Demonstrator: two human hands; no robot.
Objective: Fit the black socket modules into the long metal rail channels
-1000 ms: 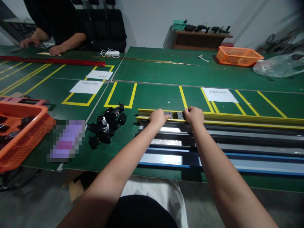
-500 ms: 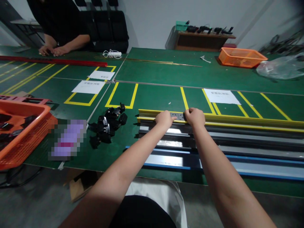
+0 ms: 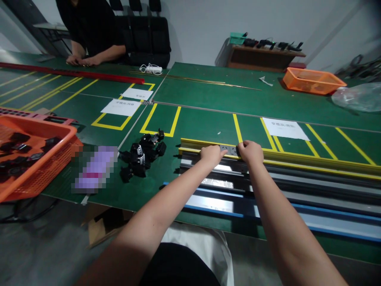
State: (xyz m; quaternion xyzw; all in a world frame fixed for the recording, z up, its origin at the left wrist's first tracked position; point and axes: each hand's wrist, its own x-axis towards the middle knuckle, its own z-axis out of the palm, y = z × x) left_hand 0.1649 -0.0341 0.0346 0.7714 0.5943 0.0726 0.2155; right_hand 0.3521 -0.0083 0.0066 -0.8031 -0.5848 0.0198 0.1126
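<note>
A grey socket module (image 3: 228,149) with dark slots in its face sits in the channel of a long yellow rail (image 3: 312,161). My left hand (image 3: 212,155) is closed on the module's left end, with the thumb stretched along its face. At the right end, my right hand (image 3: 251,152) is closed on the same module with curled fingers. Both hands also rest against the rail, and their undersides are hidden. In front of the yellow rail lie black and silver rails (image 3: 285,182) and a blue-edged rail (image 3: 336,228), all parallel to it.
Black parts (image 3: 141,155) lie heaped left of the rails. Beyond are a blurred purple object (image 3: 97,169) and an orange basket (image 3: 64,149) holding dark parts. Across the green table, a person (image 3: 92,35) works at a red rail (image 3: 113,77). Another orange basket (image 3: 314,82) stands far right.
My view has turned a little, so the scene appears shifted right. Both hands keep nearly the same place on the socket module and rail.
</note>
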